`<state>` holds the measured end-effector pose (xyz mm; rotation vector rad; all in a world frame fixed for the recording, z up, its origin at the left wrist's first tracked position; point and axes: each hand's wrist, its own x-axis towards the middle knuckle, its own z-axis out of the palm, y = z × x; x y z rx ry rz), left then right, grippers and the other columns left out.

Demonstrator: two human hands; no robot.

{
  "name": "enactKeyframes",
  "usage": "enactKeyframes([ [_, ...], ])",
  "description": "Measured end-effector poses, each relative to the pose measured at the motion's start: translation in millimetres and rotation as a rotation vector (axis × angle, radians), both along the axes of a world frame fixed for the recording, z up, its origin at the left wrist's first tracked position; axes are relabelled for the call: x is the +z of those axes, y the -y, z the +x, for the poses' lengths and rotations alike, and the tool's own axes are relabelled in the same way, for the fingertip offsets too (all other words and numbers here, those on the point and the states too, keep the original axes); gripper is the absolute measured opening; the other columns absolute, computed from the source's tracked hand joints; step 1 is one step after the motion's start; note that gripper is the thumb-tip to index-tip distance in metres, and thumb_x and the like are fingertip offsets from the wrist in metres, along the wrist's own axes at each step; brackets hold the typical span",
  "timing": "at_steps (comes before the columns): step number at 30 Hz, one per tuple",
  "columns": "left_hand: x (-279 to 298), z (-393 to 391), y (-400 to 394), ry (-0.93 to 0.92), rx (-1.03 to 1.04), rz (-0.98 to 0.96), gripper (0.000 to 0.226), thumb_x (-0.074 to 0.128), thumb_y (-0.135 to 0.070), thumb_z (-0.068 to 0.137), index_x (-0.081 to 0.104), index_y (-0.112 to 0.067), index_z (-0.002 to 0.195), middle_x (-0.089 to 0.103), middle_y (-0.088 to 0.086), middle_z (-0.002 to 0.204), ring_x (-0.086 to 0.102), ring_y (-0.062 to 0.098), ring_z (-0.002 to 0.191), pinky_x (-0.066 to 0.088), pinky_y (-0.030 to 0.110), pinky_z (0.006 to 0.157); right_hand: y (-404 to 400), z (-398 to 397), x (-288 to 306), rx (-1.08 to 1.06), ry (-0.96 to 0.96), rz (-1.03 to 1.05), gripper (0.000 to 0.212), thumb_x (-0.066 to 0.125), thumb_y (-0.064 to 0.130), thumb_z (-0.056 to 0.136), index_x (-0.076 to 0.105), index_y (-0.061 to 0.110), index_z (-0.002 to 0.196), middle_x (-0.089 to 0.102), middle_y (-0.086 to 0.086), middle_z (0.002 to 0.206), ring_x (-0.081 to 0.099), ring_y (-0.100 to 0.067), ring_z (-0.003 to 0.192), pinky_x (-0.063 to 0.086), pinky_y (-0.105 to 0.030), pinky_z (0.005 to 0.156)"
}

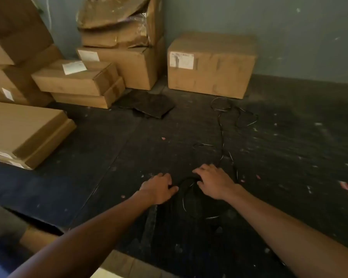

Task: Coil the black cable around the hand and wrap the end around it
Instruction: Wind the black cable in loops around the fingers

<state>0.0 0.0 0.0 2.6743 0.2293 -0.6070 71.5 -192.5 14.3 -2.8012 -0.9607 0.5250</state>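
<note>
Down on a dark, scuffed floor (289,157), two bare hands reach forward, palms down. Between them lies a loop of the black cable (186,194), hard to make out against the floor. The left hand (159,187) rests at the loop's left edge, fingers curled, thumb tip touching or nearly touching the cable; whether it grips is unclear. The right hand (214,180) presses its bent fingers on the loop's far right side, grip also unclear. Beyond the right hand, the cable trails away in loose curls toward a labelled cardboard box (211,65) against the wall. More stacked cardboard boxes (84,81) sit far beyond the left hand.
</note>
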Motion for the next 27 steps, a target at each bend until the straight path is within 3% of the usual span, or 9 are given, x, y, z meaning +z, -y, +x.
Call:
enactKeyframes([
  [6,-6.6,-8.7,12.5,0.028,-0.030,0.088,0.026,0.052,-0.035,0.096,0.054,-0.018,0.114,0.052,0.006,0.119,0.054,0.024,0.107,0.050,0.046,0.092,-2.7,-1.0,-16.6,-0.087,0.033,-0.153,0.055,0.062,0.018,0.089,0.041,0.018,0.139,0.048,-0.010,0.137,0.047,-0.028,0.128,0.042,-0.046,0.106],
  [11,-4.0,-6.1,4.0,0.073,0.112,-0.086,0.015,0.045,-0.029,0.100,0.050,-0.019,0.109,0.061,0.005,0.103,0.062,0.020,0.090,0.056,0.043,0.083,2.2,2.6,-14.1,-0.145,-0.008,-0.160,0.034,0.057,0.015,0.092,0.051,0.017,0.126,0.059,-0.008,0.125,0.058,-0.023,0.112,0.050,-0.041,0.095],
  [14,6.5,1.3,-4.8,0.135,0.203,-0.308,0.008,0.044,-0.023,0.101,0.048,-0.021,0.108,0.063,0.005,0.092,0.065,0.016,0.080,0.059,0.035,0.074,6.0,8.8,-11.1,-0.193,-0.084,-0.022,0.029,0.053,0.022,0.094,0.050,0.020,0.123,0.057,-0.003,0.121,0.059,-0.020,0.106,0.052,-0.041,0.092],
  [18,40.8,17.9,-6.4,0.283,0.125,-0.464,0.007,0.044,-0.016,0.102,0.050,-0.016,0.106,0.058,0.003,0.081,0.056,0.006,0.065,0.049,0.017,0.056,0.5,15.7,2.1,-0.247,-0.262,0.388,0.036,0.053,0.031,0.096,0.047,0.029,0.131,0.057,0.005,0.112,0.059,-0.008,0.096,0.051,-0.030,0.083],
  [21,70.6,31.6,-3.2,0.345,0.095,-0.532,0.010,0.045,-0.019,0.102,0.052,-0.015,0.107,0.057,0.001,0.080,0.052,0.005,0.064,0.046,0.016,0.055,-6.1,23.7,22.1,-0.232,-0.273,0.551,0.018,0.041,0.028,0.102,0.058,0.028,0.108,0.063,0.002,0.097,0.061,-0.008,0.088,0.051,-0.030,0.080],
  [23,88.2,38.6,-2.3,0.311,0.133,-0.603,0.013,0.044,-0.024,0.103,0.054,-0.016,0.107,0.054,-0.001,0.078,0.048,0.006,0.062,0.040,0.019,0.055,-5.8,29.8,37.9,-0.238,-0.238,0.623,0.024,0.035,0.027,0.103,0.059,0.025,0.099,0.064,-0.004,0.086,0.063,-0.016,0.084,0.053,-0.039,0.084],
  [27,119.6,46.2,0.3,0.041,0.248,-1.005,0.029,0.038,-0.031,0.104,0.060,-0.013,0.099,0.033,-0.004,0.064,0.028,0.009,0.052,0.023,0.024,0.050,1.9,46.2,73.0,-0.226,-0.098,0.763,0.022,0.037,0.026,0.103,0.058,0.022,0.099,0.057,-0.004,0.071,0.060,-0.018,0.067,0.056,-0.042,0.067],
])
